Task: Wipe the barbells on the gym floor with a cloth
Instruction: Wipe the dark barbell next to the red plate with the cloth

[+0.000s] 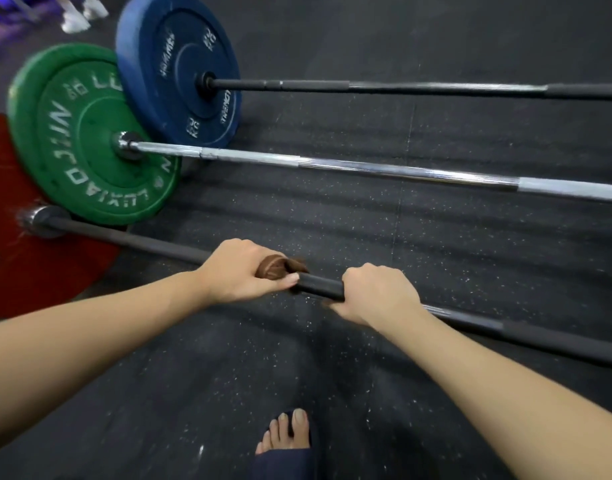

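I'm watching left hand [243, 271] gripping cloth [275, 268] around the bar [320, 287], right hand [377, 292] clamping it bare; cloth's looking bunched, possibly slipping off mid-stroke.

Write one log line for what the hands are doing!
left hand grips brown cloth around black barbell | right hand grips it bare

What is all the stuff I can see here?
green plate: one, green, left.
blue plate: one, blue, upper left.
near barbell: one, black, under both hands.
middle barbell: one, silver, through green plate.
far barbell: one, black, through blue plate.
cloth: one, brown, wrapped round near barbell.
mat: one, red, left edge.
floor: black, speckled.
shoes: two, white, top left.
foot: one, bare, bottom middle.
left hand: one, grips the cloth.
right hand: one, grips near barbell.
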### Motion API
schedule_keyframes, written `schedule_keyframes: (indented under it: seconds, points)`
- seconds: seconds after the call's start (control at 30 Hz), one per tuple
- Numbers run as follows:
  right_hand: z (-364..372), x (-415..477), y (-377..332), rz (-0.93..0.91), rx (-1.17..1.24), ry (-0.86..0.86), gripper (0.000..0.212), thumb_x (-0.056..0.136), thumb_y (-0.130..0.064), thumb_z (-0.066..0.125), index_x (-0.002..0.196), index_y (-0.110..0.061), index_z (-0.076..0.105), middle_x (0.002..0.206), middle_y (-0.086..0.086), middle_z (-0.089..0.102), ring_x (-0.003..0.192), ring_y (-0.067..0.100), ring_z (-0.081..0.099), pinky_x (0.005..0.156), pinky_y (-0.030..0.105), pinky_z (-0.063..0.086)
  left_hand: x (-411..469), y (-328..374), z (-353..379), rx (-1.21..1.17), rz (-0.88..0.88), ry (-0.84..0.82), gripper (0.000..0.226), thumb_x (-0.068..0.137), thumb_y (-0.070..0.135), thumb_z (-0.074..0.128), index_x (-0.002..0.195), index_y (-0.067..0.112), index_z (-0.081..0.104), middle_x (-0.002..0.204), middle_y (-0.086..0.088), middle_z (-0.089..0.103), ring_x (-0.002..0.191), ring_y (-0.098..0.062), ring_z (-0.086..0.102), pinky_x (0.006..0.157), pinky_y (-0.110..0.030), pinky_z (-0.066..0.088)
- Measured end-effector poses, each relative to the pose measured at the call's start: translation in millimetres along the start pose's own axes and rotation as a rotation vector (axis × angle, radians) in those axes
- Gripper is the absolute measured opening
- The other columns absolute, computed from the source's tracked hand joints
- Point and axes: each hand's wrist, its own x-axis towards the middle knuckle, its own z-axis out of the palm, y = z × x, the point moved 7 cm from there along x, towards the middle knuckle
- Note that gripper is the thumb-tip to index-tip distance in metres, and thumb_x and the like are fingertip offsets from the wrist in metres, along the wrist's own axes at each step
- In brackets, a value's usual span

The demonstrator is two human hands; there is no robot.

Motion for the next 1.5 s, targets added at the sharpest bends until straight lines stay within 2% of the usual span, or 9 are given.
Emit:
schedule_keyframes:
  seconds: [0.17,0.43,0.57,0.67,0.8,0.93,1.13,1.3,1.5]
  points:
    - [0,1,-1,0.024,0.016,-0.025,0.039,0.090,-0.062,0.055,0.093,-0.024,0.057,0.074,-0.004,0.050,0.070,0.027,0.057,0.066,0.034,0.043,5,-5,6,-0.018,-0.033,-0.042,0.100,0.069,0.103,0.011,0.093,0.027,0.072,0.073,0.009,0.069,0.070,-0.008,0.063,0.069,-0.033,0.050]
    - [0,0,0,0.033,0.039,-0.065,0.037,0.091,-0.058,0.056,0.094,-0.021,0.057,0.078,-0.002,0.053,0.074,0.029,0.057,0.068,0.035,0.046,13,-62,-13,-0.065,-0.227,-0.183,0.063,0.079,0.091,0.041,0.068,0.034,0.065,0.067,0.008,0.066,0.071,-0.015,0.064,0.066,-0.031,0.044]
    - [0,-1,-1,0.028,0.020,-0.062,0.034,0.092,-0.053,0.057,0.097,-0.019,0.061,0.078,-0.001,0.056,0.074,0.029,0.060,0.067,0.034,0.046,19,-59,-6,0.066,-0.265,-0.255,0.080,0.074,0.096,0.041,0.066,0.019,0.062,0.064,0.004,0.067,0.068,-0.020,0.066,0.068,-0.032,0.050]
    - [-1,-1,-1,0.030,0.022,-0.062,0.030,0.092,-0.049,0.058,0.093,-0.020,0.059,0.075,-0.002,0.052,0.073,0.029,0.059,0.067,0.035,0.046,25,-15,3,-0.049,-0.210,-0.350,0.072,0.083,0.088,0.044,0.063,0.022,0.065,0.056,0.009,0.067,0.059,-0.006,0.065,0.065,-0.026,0.046]
    - [-3,-1,-2,0.029,0.046,-0.046,0.027,0.091,-0.048,0.057,0.091,-0.021,0.054,0.074,-0.003,0.049,0.073,0.028,0.057,0.068,0.034,0.047,35,33,11,-0.067,-0.070,-0.270,0.075,0.080,0.091,0.040,0.067,0.019,0.057,0.058,0.006,0.056,0.058,-0.010,0.052,0.063,-0.031,0.039]
    - [-2,-2,-1,0.018,0.040,-0.030,0.027,0.091,-0.049,0.055,0.092,-0.022,0.055,0.071,-0.004,0.048,0.070,0.028,0.057,0.067,0.034,0.047,29,9,3,-0.148,-0.139,-0.253,0.063,0.089,0.078,0.052,0.061,0.021,0.049,0.057,0.006,0.053,0.059,-0.010,0.050,0.060,-0.030,0.035]
    - [0,-1,0,0.021,0.034,-0.066,0.032,0.092,-0.052,0.057,0.093,-0.020,0.059,0.072,-0.003,0.052,0.074,0.029,0.059,0.068,0.034,0.048,6,-64,-11,-0.053,-0.277,-0.155,0.096,0.061,0.104,0.026,0.083,0.021,0.071,0.068,0.006,0.067,0.070,-0.011,0.062,0.073,-0.033,0.049]
    - [0,-1,-1,0.034,0.032,-0.075,0.033,0.092,-0.053,0.056,0.095,-0.020,0.062,0.076,-0.003,0.056,0.075,0.028,0.062,0.069,0.034,0.050,4,-69,-10,0.072,-0.312,-0.175,0.078,0.079,0.092,0.039,0.078,0.018,0.065,0.069,0.004,0.064,0.071,-0.018,0.060,0.066,-0.031,0.043]
    - [0,-1,-1,0.040,0.020,-0.064,0.028,0.092,-0.048,0.057,0.087,-0.020,0.054,0.070,-0.004,0.049,0.073,0.027,0.058,0.068,0.033,0.047,7,-19,2,0.020,-0.170,-0.130,0.083,0.071,0.094,0.023,0.089,0.029,0.071,0.072,0.008,0.068,0.074,-0.013,0.064,0.073,-0.032,0.050]
